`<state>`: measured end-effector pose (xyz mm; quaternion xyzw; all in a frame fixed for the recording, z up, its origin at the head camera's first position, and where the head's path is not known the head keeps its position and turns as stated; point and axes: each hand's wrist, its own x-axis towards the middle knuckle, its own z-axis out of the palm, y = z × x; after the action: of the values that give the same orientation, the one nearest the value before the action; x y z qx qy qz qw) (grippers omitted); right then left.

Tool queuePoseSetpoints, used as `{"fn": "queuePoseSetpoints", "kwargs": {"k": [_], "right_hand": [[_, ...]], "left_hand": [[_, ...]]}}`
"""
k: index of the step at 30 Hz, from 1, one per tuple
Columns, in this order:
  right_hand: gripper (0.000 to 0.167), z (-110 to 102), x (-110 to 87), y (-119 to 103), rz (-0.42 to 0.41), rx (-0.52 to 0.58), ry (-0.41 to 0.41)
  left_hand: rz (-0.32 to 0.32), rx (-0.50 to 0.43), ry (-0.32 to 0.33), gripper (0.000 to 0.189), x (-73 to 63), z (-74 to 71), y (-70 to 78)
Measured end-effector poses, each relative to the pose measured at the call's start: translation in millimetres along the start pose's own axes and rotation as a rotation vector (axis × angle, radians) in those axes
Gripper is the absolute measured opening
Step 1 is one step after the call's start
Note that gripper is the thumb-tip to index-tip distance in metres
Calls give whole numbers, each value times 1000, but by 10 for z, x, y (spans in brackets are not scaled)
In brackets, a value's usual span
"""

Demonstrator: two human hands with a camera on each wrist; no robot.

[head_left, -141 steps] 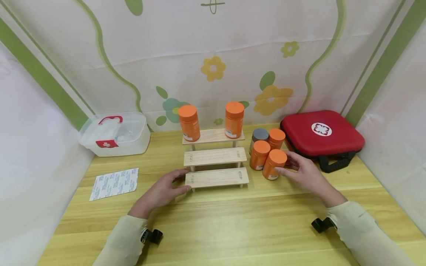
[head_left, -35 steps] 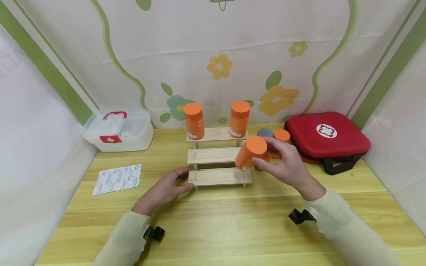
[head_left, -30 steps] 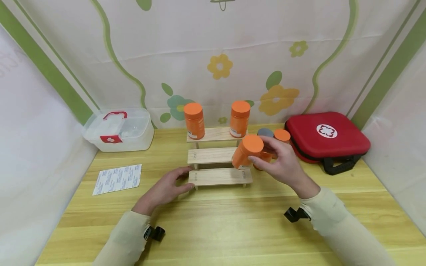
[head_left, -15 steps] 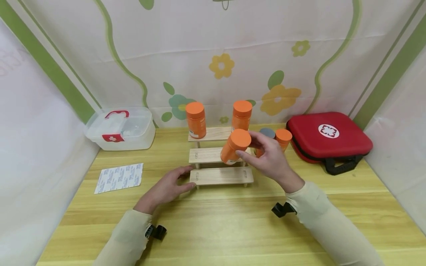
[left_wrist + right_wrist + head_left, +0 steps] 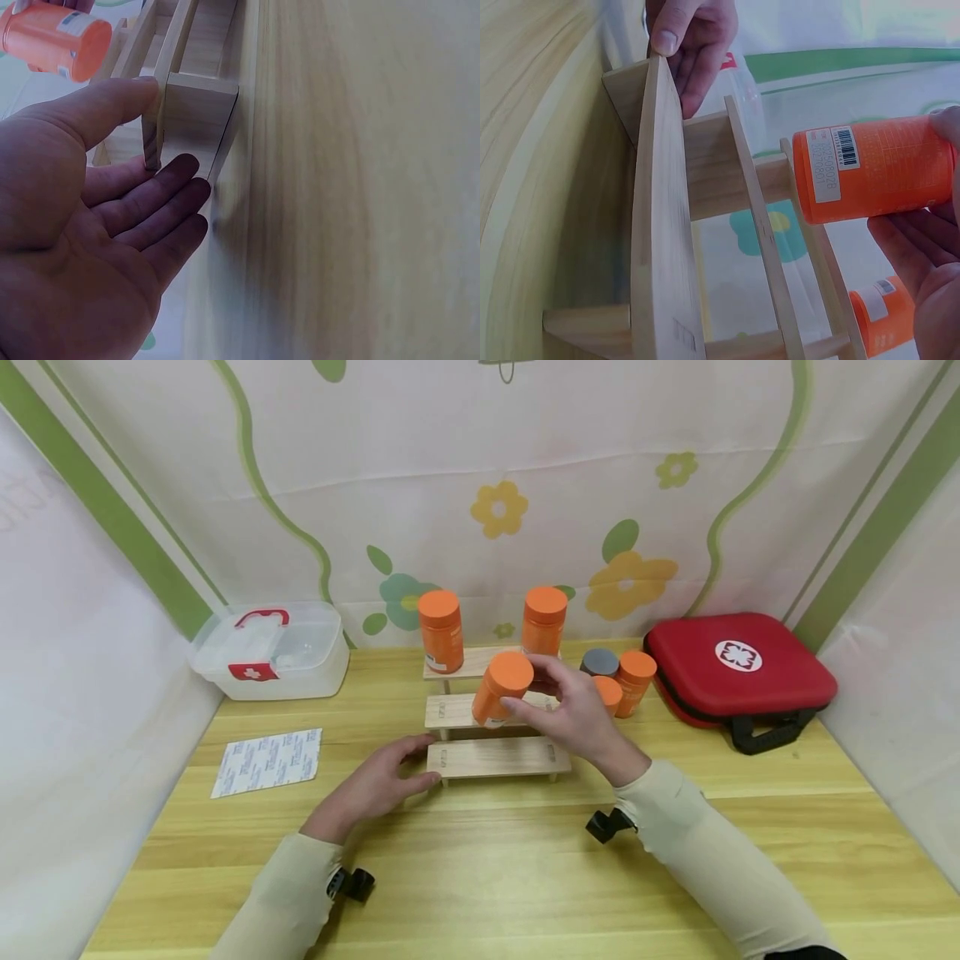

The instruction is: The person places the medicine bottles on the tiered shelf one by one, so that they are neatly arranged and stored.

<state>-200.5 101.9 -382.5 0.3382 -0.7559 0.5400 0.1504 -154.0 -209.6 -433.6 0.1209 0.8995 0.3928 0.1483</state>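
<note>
In the head view my right hand (image 5: 573, 714) grips an orange pill bottle (image 5: 501, 692) near its cap, fingers behind and thumb in front. The bottle tilts over the middle step of a three-step wooden rack (image 5: 498, 758); in the right wrist view its labelled base (image 5: 831, 169) shows beside the upper steps. My left hand (image 5: 371, 789) pinches the left end of the lowest step between thumb and index finger, the other fingers loosely bent in the left wrist view. Two orange bottles stand on the top step, one left (image 5: 442, 639) and one right (image 5: 543, 622).
Right of the rack stand a grey-capped bottle (image 5: 600, 662) and two orange bottles (image 5: 635, 683), partly hidden by my right hand. Beyond them lies a red first-aid case (image 5: 735, 664). At left are a clear plastic first-aid box (image 5: 307, 664) and a printed white sheet (image 5: 267, 762).
My right hand has taken an orange bottle from the group at right, lifted it and carried it left over the rack. My left hand has stayed at the lowest step.
</note>
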Motion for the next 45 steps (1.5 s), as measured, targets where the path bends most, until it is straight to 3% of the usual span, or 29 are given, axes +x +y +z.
{"fn": "queuePoseSetpoints", "kwargs": {"k": [6, 23, 38, 45], "right_hand": [[52, 128, 70, 10, 20, 0, -4], [54, 373, 219, 40, 95, 16, -55], [54, 551, 306, 49, 186, 67, -23], [55, 630, 340, 27, 119, -10, 13]], "left_hand": [[35, 0, 4, 66, -3, -8, -10], [14, -15, 4, 68, -17, 24, -38], [1, -1, 4, 67, 2, 30, -21], [-10, 3, 6, 66, -7, 13, 10]]}}
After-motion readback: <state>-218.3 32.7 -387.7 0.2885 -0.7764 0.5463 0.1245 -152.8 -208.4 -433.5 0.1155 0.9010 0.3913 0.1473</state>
